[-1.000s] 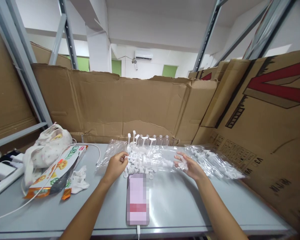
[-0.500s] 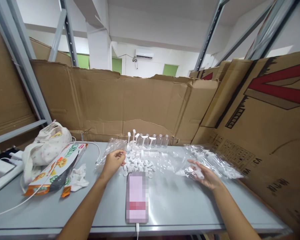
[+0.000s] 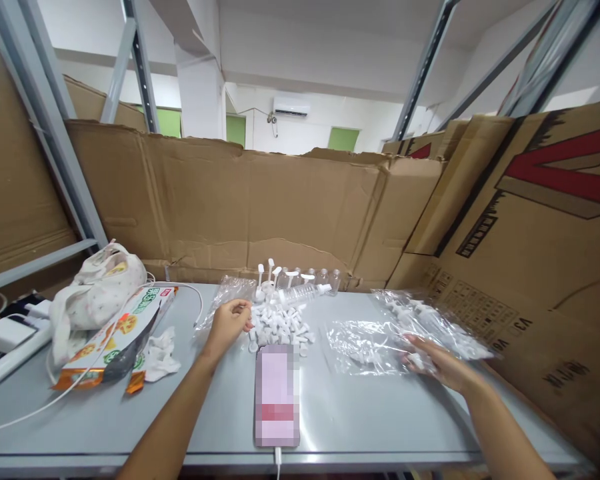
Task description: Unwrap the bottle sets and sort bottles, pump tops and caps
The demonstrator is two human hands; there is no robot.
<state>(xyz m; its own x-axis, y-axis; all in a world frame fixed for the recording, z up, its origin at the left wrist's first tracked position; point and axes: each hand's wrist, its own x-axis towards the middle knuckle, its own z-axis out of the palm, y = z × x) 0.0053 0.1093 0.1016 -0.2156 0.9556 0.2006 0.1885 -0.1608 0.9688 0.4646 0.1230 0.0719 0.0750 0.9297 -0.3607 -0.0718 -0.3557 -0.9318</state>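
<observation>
My left hand (image 3: pixel 229 327) is closed beside a pile of small white plastic pieces (image 3: pixel 280 323); what its fingers hold, if anything, is hidden. My right hand (image 3: pixel 433 360) grips the right end of a clear plastic bag (image 3: pixel 363 347) with white pieces inside. A clear ribbed bottle (image 3: pixel 303 293) lies tilted behind the pile. Several small clear bottles (image 3: pixel 323 280) stand at the back, with white spoon-shaped pieces (image 3: pixel 271 270) upright to their left. A flat clear bag (image 3: pixel 230 297) lies behind my left hand.
A phone (image 3: pixel 277 397) with a cable lies near the front edge. At left are a snack package (image 3: pixel 115 333), crumpled tissue (image 3: pixel 163 353), a white cloth bag (image 3: pixel 95 287) and a power strip (image 3: pixel 15 353). Another filled plastic bag (image 3: pixel 435 323) lies at right. Cardboard (image 3: pixel 280 207) encloses the back.
My right hand has moved right with the clear bag, which now lies flatter and away from the pile. The ribbed bottle has turned, its right end pointing further back. My left hand has stayed in place.
</observation>
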